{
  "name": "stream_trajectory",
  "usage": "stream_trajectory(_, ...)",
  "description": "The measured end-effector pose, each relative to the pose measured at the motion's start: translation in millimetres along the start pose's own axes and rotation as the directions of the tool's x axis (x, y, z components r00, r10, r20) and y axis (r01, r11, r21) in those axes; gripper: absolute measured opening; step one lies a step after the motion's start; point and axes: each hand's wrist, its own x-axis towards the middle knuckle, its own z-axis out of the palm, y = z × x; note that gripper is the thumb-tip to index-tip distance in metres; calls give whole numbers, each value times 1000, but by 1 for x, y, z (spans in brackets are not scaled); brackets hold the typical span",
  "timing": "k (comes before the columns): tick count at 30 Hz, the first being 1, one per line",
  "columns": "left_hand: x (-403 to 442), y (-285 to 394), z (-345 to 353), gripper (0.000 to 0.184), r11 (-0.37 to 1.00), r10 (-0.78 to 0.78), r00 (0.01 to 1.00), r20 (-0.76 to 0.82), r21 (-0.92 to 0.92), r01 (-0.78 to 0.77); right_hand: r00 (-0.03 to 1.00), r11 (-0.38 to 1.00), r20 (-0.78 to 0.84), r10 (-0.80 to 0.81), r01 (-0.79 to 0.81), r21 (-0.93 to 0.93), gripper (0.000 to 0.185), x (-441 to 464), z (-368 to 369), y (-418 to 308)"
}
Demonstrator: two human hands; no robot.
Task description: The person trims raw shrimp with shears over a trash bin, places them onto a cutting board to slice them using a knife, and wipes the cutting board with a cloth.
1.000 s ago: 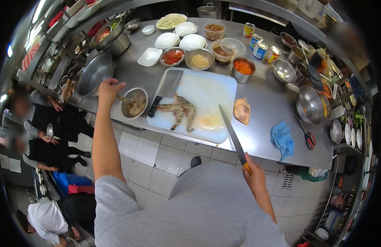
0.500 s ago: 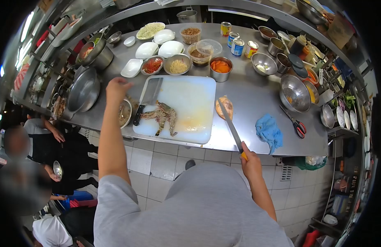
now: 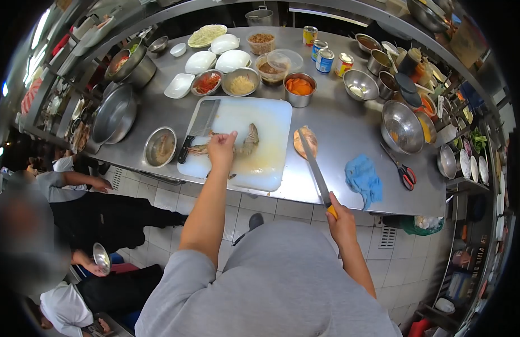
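Over the prawns [image 3: 250,141] on the white cutting board [image 3: 271,121], my left hand [image 3: 221,149] has its fingers pinched together at a prawn. A cleaver [image 3: 204,118] with a black handle lies along the board's left side. My right hand [image 3: 342,217] grips the yellow handle of a long knife [image 3: 317,173]. The blade points up and away, its tip over a pale brown food piece [image 3: 306,142] on the steel counter. Left of the board is a metal bowl [image 3: 160,147] with some prawn in it.
Behind the board stand white dishes [image 3: 200,62], bowls of shredded food [image 3: 241,82], a pot of orange slices [image 3: 299,90] and cans [image 3: 324,60]. On the right lie a blue cloth [image 3: 363,181] and scissors [image 3: 405,172]. Co-workers [image 3: 103,216] are at the left.
My left hand has moved right, from the metal bowl to the prawns on the board. My right hand still holds the knife. A co-worker at the left has come closer.
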Motion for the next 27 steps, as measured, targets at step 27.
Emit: stream_trajectory(27,-71,20,6,53,480,209,876,435,734,-480,824,815,565,39,-354,459,62,31,7,-1)
